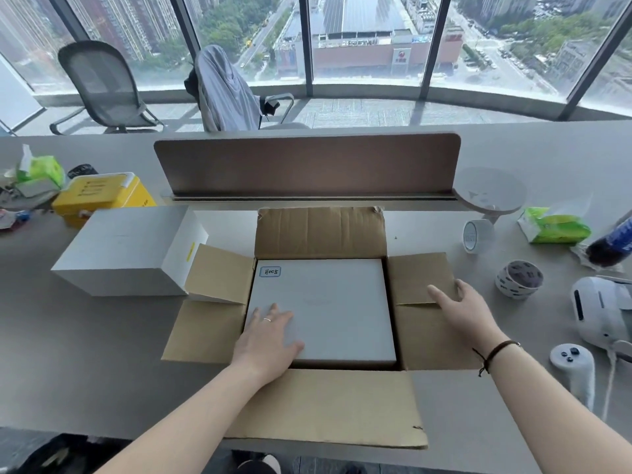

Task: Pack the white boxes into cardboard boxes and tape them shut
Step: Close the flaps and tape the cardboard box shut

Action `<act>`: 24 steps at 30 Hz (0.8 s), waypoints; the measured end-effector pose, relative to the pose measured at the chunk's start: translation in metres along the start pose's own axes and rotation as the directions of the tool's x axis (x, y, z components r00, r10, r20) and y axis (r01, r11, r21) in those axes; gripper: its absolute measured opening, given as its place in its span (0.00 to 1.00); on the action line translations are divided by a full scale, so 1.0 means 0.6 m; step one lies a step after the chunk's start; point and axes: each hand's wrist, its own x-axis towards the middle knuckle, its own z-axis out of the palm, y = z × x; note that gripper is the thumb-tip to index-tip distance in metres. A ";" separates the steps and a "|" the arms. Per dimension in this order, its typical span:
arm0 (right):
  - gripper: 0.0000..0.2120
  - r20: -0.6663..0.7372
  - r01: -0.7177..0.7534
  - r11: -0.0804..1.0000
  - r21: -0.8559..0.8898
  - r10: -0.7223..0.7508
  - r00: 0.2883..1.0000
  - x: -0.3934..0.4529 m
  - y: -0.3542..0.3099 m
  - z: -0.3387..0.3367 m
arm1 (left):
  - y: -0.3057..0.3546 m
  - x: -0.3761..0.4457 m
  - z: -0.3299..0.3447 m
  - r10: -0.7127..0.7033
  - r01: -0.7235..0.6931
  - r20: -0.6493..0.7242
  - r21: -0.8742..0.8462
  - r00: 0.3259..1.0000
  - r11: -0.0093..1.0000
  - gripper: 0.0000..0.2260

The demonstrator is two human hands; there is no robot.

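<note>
An open cardboard box [318, 234] lies on the grey desk with all its flaps spread outward. A white box [338, 302] with a small handwritten label sits inside it, top face showing. My left hand [268, 340] rests flat on the near left corner of that white box, fingers spread. My right hand [461, 313] lies palm down on the right-hand flap [417, 275], fingers apart. A second white box [123, 251] stands on the desk to the left, touching the left flap. Two tape rolls [477, 236] [519, 278] lie to the right.
A brown divider panel [307, 162] stands behind the carton. On the left are a yellow case [102, 193] and a tissue pack [41, 172]. To the right lie another tissue pack [554, 227], a dark bottle [612, 244], a white headset [602, 313] and a controller [571, 367].
</note>
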 end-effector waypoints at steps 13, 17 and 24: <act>0.18 0.365 0.348 0.920 -0.180 -0.266 0.892 -0.040 -0.068 0.140 | -0.061 0.003 -0.034 -0.022 0.036 -0.142 0.095 0.990 0.995 0.32; 0.29 0.472 0.518 0.667 -0.535 -0.273 0.838 -0.063 -0.029 0.197 | -0.110 0.000 -0.051 -0.040 0.052 -0.225 0.049 0.974 0.997 0.31; 0.29 0.475 0.539 0.587 -0.604 -0.279 0.835 -0.060 -0.012 0.209 | -0.196 0.021 -0.085 -0.356 0.295 -0.222 -0.263 0.908 0.918 0.34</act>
